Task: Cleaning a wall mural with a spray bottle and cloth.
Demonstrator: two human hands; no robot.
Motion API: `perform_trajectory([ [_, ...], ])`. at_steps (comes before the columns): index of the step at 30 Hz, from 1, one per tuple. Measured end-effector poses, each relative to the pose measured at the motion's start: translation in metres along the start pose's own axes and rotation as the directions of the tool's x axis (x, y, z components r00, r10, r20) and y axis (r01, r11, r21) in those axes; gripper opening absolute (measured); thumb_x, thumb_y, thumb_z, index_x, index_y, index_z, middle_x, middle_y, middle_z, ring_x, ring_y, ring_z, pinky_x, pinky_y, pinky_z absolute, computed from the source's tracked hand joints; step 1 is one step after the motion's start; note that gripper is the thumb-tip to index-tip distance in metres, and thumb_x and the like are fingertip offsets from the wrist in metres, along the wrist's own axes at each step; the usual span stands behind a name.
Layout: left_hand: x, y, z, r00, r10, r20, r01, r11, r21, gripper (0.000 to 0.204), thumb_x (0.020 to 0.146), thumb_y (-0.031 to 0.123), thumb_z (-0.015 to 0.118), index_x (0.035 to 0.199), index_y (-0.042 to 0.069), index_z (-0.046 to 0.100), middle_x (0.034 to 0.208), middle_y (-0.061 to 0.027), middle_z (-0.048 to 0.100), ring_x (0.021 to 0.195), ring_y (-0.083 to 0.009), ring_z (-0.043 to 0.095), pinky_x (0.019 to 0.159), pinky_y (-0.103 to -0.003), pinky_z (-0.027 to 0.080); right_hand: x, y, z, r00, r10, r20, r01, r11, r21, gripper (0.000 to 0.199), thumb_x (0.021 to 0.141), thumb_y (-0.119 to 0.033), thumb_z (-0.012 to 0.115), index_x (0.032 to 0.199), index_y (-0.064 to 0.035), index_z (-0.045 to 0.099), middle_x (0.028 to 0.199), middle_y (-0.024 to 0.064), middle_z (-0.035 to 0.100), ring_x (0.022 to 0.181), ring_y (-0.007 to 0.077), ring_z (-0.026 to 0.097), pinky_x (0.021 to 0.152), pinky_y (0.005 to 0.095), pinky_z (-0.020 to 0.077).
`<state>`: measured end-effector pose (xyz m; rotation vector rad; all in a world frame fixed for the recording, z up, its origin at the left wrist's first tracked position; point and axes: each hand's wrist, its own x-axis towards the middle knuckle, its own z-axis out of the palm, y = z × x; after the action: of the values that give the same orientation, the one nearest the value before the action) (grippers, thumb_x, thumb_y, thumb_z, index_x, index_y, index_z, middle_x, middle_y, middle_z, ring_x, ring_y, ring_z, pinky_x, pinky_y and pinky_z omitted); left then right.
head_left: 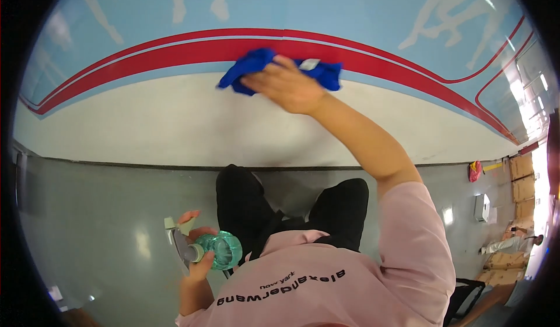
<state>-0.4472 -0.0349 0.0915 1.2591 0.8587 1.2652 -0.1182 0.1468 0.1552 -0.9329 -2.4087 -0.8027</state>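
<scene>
My right hand [286, 85] presses a crumpled blue cloth [252, 66] flat against the wall [175, 123], right on its red curved stripe [146, 56]. The cloth sticks out on both sides of the hand. Low at my left side, my left hand [195, 251] grips a translucent green spray bottle [219, 250] with a pale trigger head, held apart from the wall above the grey floor. My pink sleeve and black trousers fill the lower middle.
The wall is cream below the stripe and light blue above, with pale figure shapes. A glossy grey floor [99, 234] meets it at a dark skirting line. Far right stand stacked cardboard boxes [522, 178], a red object and another person.
</scene>
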Motion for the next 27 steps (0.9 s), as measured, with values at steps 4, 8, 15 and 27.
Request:
perform_trajectory([
  [4,-0.019,-0.008,-0.011,0.998,-0.005,-0.063,0.006,1.000,0.021,0.076,0.062,0.026,0.074,0.123,0.003,0.034,0.119,-0.0148,0.038,0.082,-0.0210,0.056,0.063,-0.028,0.052,-0.061,-0.012,0.091,0.979,-0.203,-0.016,0.203,0.972,0.114,0.042,0.075,-0.003,0.048,0.117,-0.0041,0.048,0.110,0.0074,0.049,0.099,0.0235,0.046,0.093,0.0402,0.0338],
  [8,-0.034,-0.019,-0.026,0.991,0.038,-0.125,-0.032,0.998,0.054,0.078,0.062,0.023,0.073,0.122,0.000,0.030,0.120,-0.0162,0.036,0.078,-0.0212,0.058,0.062,-0.028,0.053,-0.139,-0.032,0.137,0.978,-0.200,0.057,0.173,0.934,0.312,0.040,0.077,-0.004,0.047,0.117,-0.0019,0.047,0.106,0.0105,0.049,0.102,0.0244,0.045,0.096,0.0407,0.0333],
  [15,-0.023,-0.002,-0.011,0.996,0.015,-0.083,-0.011,0.999,0.052,0.076,0.062,0.024,0.072,0.124,0.002,0.033,0.119,-0.0148,0.039,0.080,-0.0202,0.055,0.063,-0.029,0.052,-0.308,-0.061,0.165,0.785,-0.168,0.596,0.083,0.982,0.167,0.025,0.079,-0.013,0.046,0.102,-0.0076,0.058,0.107,0.0113,0.052,0.106,0.0243,0.047,0.092,0.0389,0.0377],
  [27,0.004,0.008,0.033,0.984,-0.081,0.160,0.084,0.996,-0.008,0.074,0.064,0.021,0.070,0.125,0.006,0.033,0.122,-0.0156,0.038,0.081,-0.0215,0.056,0.062,-0.028,0.053,-0.225,-0.077,-0.041,0.010,0.591,0.806,-0.028,-0.806,0.591,0.040,0.091,-0.035,0.038,0.115,-0.0052,0.048,0.105,0.0094,0.057,0.099,0.0219,0.053,0.087,0.0375,0.0398],
])
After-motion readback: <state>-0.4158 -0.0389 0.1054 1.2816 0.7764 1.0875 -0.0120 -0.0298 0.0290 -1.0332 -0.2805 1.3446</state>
